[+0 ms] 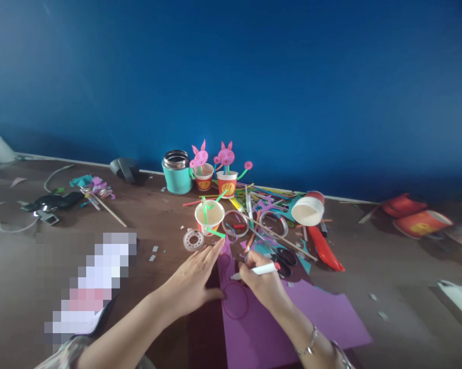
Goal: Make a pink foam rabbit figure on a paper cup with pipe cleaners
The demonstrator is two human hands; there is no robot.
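Purple paper (261, 328) lies on the table in front of me, with a large red circle and smaller red outlines drawn near its left edge. My left hand (198, 274) rests flat along that edge, fingers stretched out and thumb apart. In my right hand (259, 279) is a white marker (264, 268) with a red end, held in a writing grip over the paper near the outlines. Just beyond my left fingertips stands a paper cup (209, 215) with green straw pieces. A tape roll (193, 239) lies left of it. Black-handled scissors (285, 259) lie beyond my right hand.
Two red cups (227, 184) carrying pink paper rabbit faces stand by the blue wall, beside a teal flask (177, 174). Coloured straws (269, 193) and scraps spread right of them. A tipped cup (307, 210) and red piece (325, 248) lie farther right. A blurred-out phone (96, 287) is left.
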